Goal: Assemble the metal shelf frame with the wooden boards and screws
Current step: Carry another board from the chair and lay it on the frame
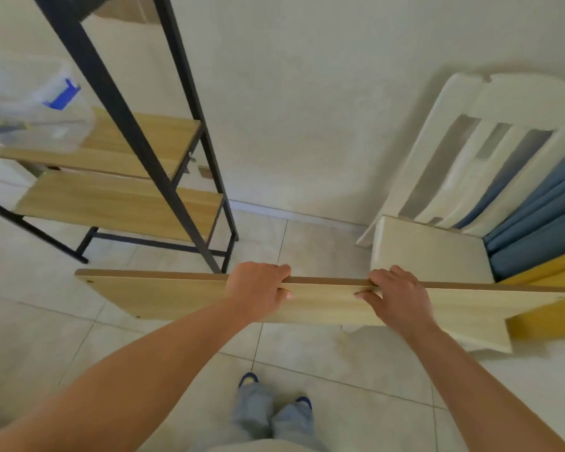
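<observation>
I am carrying a loose wooden board (323, 305) level in front of me, my left hand (258, 293) and right hand (397, 296) both gripping its far edge near the middle, fingers curled over it. I am judging the next move is turning left to the black metal frame (137, 132), where two boards (118, 203) are already sitting, and lining this one onto an open tier. I am standing on pale floor tiles (340, 402) by a white wall, with a white chair (470, 177) to my right.

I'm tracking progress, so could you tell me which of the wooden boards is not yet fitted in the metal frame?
The loose board, gripped along its top edge by both hands, left and right; the other two boards already sit in the black frame.
</observation>
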